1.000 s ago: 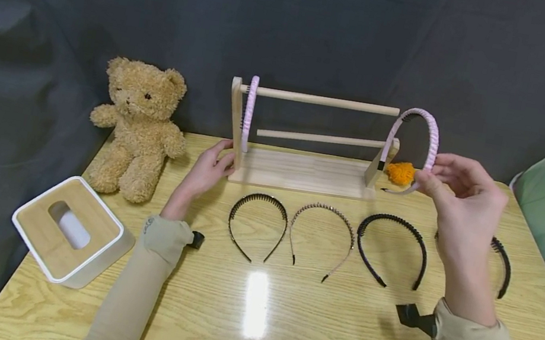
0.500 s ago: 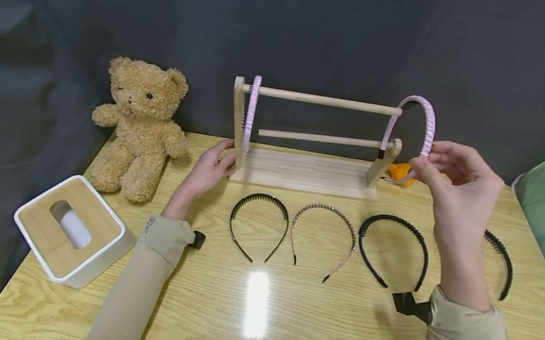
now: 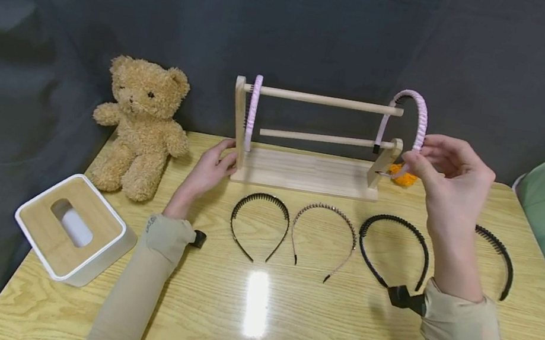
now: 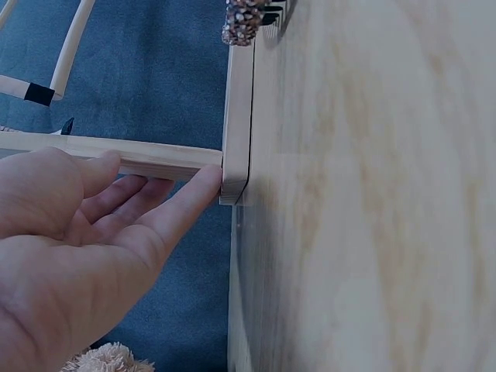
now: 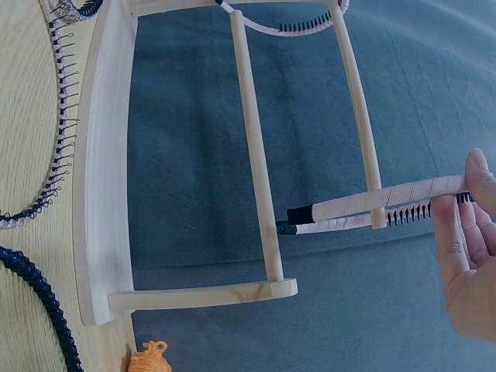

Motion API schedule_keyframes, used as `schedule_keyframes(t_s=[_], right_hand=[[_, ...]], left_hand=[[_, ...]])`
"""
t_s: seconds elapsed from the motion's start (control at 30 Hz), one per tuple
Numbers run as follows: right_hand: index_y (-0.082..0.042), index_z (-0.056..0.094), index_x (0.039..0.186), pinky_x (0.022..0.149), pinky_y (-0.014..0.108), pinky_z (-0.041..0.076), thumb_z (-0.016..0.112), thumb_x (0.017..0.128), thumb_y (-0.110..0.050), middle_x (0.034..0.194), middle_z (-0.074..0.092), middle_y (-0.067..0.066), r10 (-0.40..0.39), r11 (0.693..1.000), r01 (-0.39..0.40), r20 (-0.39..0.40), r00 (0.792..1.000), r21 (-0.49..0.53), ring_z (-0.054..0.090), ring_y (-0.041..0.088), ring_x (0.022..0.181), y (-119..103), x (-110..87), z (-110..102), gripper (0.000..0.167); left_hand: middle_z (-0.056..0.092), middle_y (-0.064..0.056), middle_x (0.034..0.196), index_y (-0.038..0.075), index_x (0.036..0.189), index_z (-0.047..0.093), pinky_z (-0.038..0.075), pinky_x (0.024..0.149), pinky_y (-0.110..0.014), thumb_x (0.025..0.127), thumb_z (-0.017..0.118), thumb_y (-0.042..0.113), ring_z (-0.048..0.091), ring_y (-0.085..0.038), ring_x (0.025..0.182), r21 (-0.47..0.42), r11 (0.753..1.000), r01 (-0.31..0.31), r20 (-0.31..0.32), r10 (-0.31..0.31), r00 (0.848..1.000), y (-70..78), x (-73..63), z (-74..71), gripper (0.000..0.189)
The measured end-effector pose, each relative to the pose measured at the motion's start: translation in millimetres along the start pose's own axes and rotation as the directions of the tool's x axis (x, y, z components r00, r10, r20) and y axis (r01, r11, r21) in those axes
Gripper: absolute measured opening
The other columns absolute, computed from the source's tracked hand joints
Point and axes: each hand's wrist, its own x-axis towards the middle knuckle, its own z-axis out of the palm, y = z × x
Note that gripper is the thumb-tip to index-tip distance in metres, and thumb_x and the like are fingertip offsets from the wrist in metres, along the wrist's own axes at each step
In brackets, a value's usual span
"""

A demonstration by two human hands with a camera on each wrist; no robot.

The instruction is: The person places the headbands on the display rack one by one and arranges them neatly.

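Note:
A wooden headband rack (image 3: 309, 174) stands at the back of the table, with two rods between its uprights. Around the left end of its top rod (image 3: 327, 101) hangs a pink headband (image 3: 252, 112). My left hand (image 3: 209, 168) holds the rack's left upright, thumb on one side and fingers on the other in the left wrist view. My right hand (image 3: 457, 180) pinches a second pink headband (image 3: 422, 123) by one arm. The free right end of the top rod lies between that headband's two arms, as the right wrist view (image 5: 387, 196) shows.
Before the rack lie a black toothed headband (image 3: 264, 196), a beaded pinkish one (image 3: 329, 207), a black braided one (image 3: 396, 219) and another dark one (image 3: 504, 257), partly hidden. A teddy bear (image 3: 141, 130), a tissue box (image 3: 73, 230) and an orange object (image 3: 403, 177) stand about.
My right hand has moved left and slightly up with the pink headband, bringing it around the top rod's free end. The left hand stays on the upright.

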Motion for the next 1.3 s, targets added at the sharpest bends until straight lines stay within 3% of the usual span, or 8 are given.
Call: schedule_keyframes(t_s=[0.37,0.83,1.0,1.2,1.3], right_hand=[[0.009,0.078,0.104,0.071,0.019,0.063,0.083,0.084,0.019,0.086,0.076,0.011,-0.01,0.996,0.007,0.03,0.999,0.084,0.069,0.018,0.073,0.1,-0.1,11.5,0.023],[0.007,0.079,0.104,0.078,0.021,0.064,0.083,0.084,0.018,0.087,0.076,0.007,-0.032,0.997,0.027,0.073,0.997,0.069,0.069,0.017,0.076,1.3,0.6,29.8,0.023],[0.004,0.079,0.104,0.074,0.02,0.063,0.083,0.085,0.017,0.087,0.076,0.006,-0.03,0.998,0.026,0.08,0.996,0.05,0.069,0.016,0.076,1.2,0.1,37.0,0.024],[0.003,0.08,0.105,0.059,0.016,0.052,0.084,0.086,0.015,0.086,0.075,0.004,-0.059,0.998,0.058,0.103,0.993,0.016,0.068,0.015,0.077,1.4,-1.2,45.9,0.023],[0.004,0.079,0.105,0.059,0.016,0.054,0.084,0.086,0.016,0.086,0.075,0.003,-0.062,0.998,0.06,0.114,0.992,0.022,0.068,0.015,0.077,1.3,-2.1,50.2,0.023]], left_hand=[[0.048,-0.032,0.152,-0.003,0.162,0.039,0.054,0.113,-0.043,0.118,0.042,0.011,0.055,-0.044,0.139,0.008,1.0,0.014,0.01,-0.014,1.0,-0.1,0.6,-0.6,0.046],[0.048,-0.031,0.152,-0.002,0.162,0.038,0.054,0.113,-0.041,0.118,0.042,0.014,0.055,-0.043,0.139,0.008,1.0,0.025,0.012,-0.025,1.0,-2.1,-0.9,-2.1,0.047],[0.047,-0.032,0.153,-0.003,0.163,0.037,0.053,0.114,-0.042,0.118,0.042,0.014,0.054,-0.044,0.14,0.008,1.0,0.026,0.014,-0.026,1.0,-2.9,-0.7,-1.7,0.048],[0.048,-0.031,0.153,-0.002,0.163,0.037,0.053,0.113,-0.04,0.119,0.041,0.014,0.055,-0.042,0.14,0.006,0.999,0.032,0.013,-0.032,0.999,-2.6,-0.3,-1.4,0.048],[0.049,-0.031,0.152,-0.002,0.163,0.037,0.054,0.113,-0.039,0.119,0.041,0.015,0.055,-0.042,0.139,0.008,1.0,0.029,0.009,-0.029,1.0,-2.0,0.1,-1.3,0.048]])
